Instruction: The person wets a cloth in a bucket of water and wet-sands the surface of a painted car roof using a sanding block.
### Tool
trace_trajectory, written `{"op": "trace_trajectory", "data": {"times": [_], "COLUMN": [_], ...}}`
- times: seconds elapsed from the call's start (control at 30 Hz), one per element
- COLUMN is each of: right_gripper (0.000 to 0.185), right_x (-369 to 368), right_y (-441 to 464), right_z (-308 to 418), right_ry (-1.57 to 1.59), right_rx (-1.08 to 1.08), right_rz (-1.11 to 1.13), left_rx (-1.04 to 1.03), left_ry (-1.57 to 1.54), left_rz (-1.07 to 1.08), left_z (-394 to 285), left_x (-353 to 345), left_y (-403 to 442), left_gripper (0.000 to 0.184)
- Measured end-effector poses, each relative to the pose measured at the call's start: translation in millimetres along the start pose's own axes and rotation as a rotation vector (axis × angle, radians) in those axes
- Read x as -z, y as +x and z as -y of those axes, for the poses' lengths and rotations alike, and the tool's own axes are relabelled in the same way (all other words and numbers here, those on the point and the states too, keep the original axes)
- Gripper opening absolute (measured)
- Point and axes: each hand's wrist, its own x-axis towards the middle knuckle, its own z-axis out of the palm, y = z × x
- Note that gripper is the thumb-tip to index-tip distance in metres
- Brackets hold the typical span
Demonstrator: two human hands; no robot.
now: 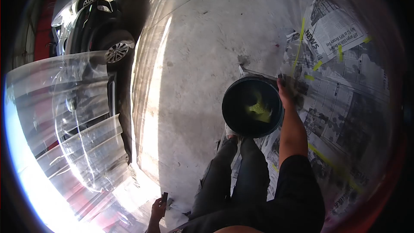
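My right hand (pixel 285 94) grips the right side of a round dark bucket (pixel 226 118) at its rim, in front of my legs. Down in the bucket lies something yellow-green (pixel 258 108); whether it is a cloth, a sponge or paint I cannot make out. Low on the left, away from the bucket, my left hand (pixel 158 209) is closed around a small dark flat object (pixel 164 198), upright in the fingers. Its kind does not show.
Newspaper sheets (pixel 340 39) held with yellow tape (pixel 318 65) cover the right side. Clear plastic sheeting (pixel 82 121) hangs at left, with a dark parked car (pixel 97 34) beyond. Concrete floor (pixel 202 60) lies between, crossed by a bright sunlit strip (pixel 151 146).
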Motion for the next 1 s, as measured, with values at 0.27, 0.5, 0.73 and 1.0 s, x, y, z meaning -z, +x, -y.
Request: {"op": "trace_trajectory", "data": {"times": [0.27, 0.5, 0.73, 1.0], "right_gripper": [0.089, 0.07, 0.065, 0.064], "right_x": [-7.0, 3.5, -35.6, -76.4], "right_y": [21.8, 19.8, -77.1, -152.5], "right_z": [41.0, -127.5, -187.3, -181.1], "right_ry": [-0.156, 0.507, 1.245, 1.568], "right_rx": [0.216, -0.021, -0.037, -0.329], "right_rz": [0.287, -0.047, 0.515, 0.531], "left_rx": [-0.053, -0.072, -0.1, -0.153], "left_ry": [-0.047, -0.077, -0.1, -0.152], "left_rz": [-0.044, -0.127, -0.043, -0.065], "left_z": [-18.1, 4.7, -33.2, -66.4], "left_x": [-9.4, -17.8, -4.7, 15.5], "left_y": [-5.4, -4.9, 10.4, 8.1], "left_gripper": [0.044, 0.037, 0.041, 0.039]}}
